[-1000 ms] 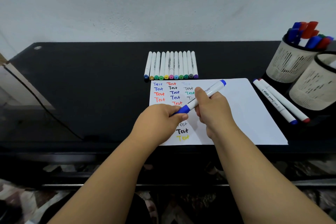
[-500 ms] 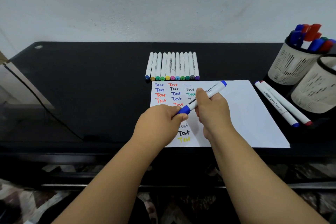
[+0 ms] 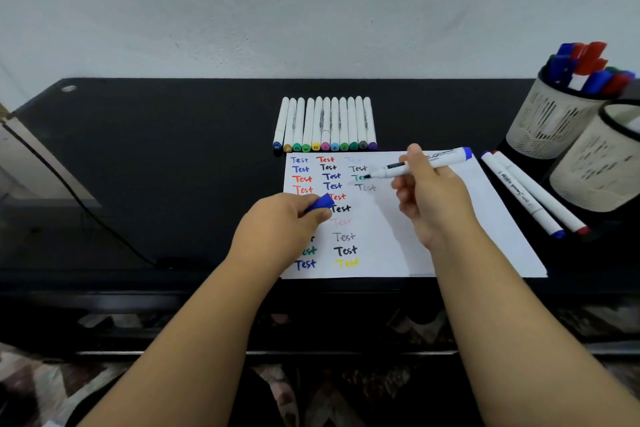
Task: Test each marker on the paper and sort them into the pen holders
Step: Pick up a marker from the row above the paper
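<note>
A white paper sheet (image 3: 433, 218) w/ coloured "Test" words is laid on the black desk (image 3: 156, 166). Red, blue & green markers are held in the far mesh pen holder (image 3: 550, 121); the nearer cream holder's (image 3: 602, 170) contents can't be seen. An uncapped white blue-ended marker (image 3: 422, 163) is pinched by the right hand (image 3: 433, 198), tip over the paper. Its blue cap (image 3: 320, 203) is gripped by the left hand (image 3: 280, 229).

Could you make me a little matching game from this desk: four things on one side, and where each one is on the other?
Things:
1. blue cap
2. uncapped marker
3. row of white markers
4. capped blue and red markers

Places:
A. lying beside the holders
B. in the right hand
C. in the left hand
D. behind the paper

Pairs: 1-C, 2-B, 3-D, 4-A
</note>
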Demonstrator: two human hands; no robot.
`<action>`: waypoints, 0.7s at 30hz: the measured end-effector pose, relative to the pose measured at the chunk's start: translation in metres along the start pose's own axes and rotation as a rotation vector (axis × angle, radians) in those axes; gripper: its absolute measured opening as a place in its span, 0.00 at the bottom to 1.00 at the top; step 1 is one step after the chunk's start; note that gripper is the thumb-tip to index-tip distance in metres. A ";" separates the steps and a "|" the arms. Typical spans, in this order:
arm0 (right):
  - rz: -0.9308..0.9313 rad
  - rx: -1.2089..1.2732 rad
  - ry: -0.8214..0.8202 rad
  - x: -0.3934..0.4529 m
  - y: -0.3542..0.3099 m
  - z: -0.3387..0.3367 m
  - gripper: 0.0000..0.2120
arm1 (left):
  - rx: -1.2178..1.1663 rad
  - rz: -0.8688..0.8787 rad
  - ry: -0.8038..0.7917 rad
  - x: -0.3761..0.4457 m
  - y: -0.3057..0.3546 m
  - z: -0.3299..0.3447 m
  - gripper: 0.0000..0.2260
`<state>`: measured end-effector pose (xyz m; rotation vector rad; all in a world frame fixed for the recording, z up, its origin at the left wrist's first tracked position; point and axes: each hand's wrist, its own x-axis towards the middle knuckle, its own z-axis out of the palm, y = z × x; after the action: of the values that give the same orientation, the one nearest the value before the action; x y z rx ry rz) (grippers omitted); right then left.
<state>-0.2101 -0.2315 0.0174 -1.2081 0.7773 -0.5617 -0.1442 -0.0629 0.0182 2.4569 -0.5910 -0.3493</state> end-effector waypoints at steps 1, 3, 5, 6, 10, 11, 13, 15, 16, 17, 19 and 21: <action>-0.010 -0.019 -0.026 0.001 0.000 0.000 0.09 | 0.011 0.006 0.007 0.002 0.000 0.001 0.19; -0.030 -0.065 -0.053 0.003 0.000 0.001 0.07 | 0.014 0.012 0.021 0.005 0.000 0.001 0.19; -0.064 -0.128 -0.038 0.004 0.001 0.003 0.08 | -0.004 0.025 0.024 0.007 0.002 0.001 0.19; -0.090 -0.169 -0.026 0.005 0.002 0.004 0.10 | -0.010 0.031 0.028 0.008 0.002 0.001 0.19; -0.231 -0.304 0.007 0.013 0.003 0.006 0.10 | -0.016 0.054 0.047 0.013 0.006 0.004 0.19; -0.258 -0.335 0.011 0.014 0.005 0.007 0.11 | -0.014 0.051 0.049 0.014 0.007 0.004 0.19; -0.293 -0.381 0.025 0.016 0.010 0.006 0.13 | -0.017 0.045 0.053 0.015 0.008 0.005 0.20; -0.309 -0.409 0.044 0.018 0.015 0.006 0.16 | -0.031 0.037 0.057 0.017 0.007 0.006 0.20; -0.319 -0.412 0.047 0.019 0.018 0.007 0.17 | -0.035 0.030 0.058 0.018 0.006 0.006 0.20; -0.328 -0.412 0.042 0.020 0.019 0.008 0.17 | -0.037 0.022 0.059 0.019 0.005 0.006 0.20; -0.336 -0.439 0.021 0.021 0.020 0.011 0.17 | -0.036 0.012 0.064 0.020 0.003 0.006 0.21; -0.349 -0.477 0.010 0.022 0.022 0.013 0.17 | -0.040 0.009 0.067 0.021 0.002 0.006 0.21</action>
<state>-0.1869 -0.2337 -0.0065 -1.8043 0.7348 -0.6889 -0.1290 -0.0770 0.0119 2.4166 -0.5609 -0.2711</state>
